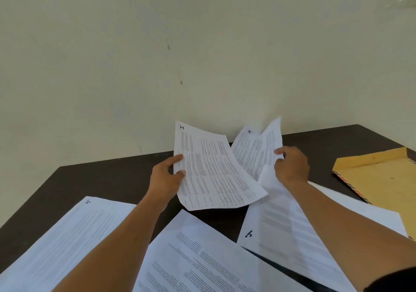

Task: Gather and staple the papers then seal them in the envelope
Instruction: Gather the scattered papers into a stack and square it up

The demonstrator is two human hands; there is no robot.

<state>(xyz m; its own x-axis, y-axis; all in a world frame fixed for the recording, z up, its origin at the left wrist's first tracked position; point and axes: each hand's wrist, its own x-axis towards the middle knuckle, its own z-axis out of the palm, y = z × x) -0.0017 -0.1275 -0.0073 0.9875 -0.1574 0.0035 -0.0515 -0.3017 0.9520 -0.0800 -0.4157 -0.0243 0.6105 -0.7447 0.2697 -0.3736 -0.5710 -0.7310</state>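
The left hand [165, 179] pinches the side edge of the sheet marked 1 [213, 170], thumb on top, holding it curled above the dark table [101, 179], well left of the manila envelope [378, 174]. The right hand [292, 168] grips the sheet marked 2 [252, 150], which is raised nearer the envelope; I cannot tell whether a second page is caught with it.

Both sheets are held by one edge and bow a lot. Bringing them together this way risks creasing a corner or misaligning the edges, which would make the staple go in crooked.

Left of the envelope, the sheet marked 3 [281, 235] lies flat under the right forearm and could be dragged or crumpled as that arm moves. The sheet marked 5 [67, 235] and an unnumbered sheet [198, 258] lie farther left, so the pages could be stacked out of order. No stapler is in view.
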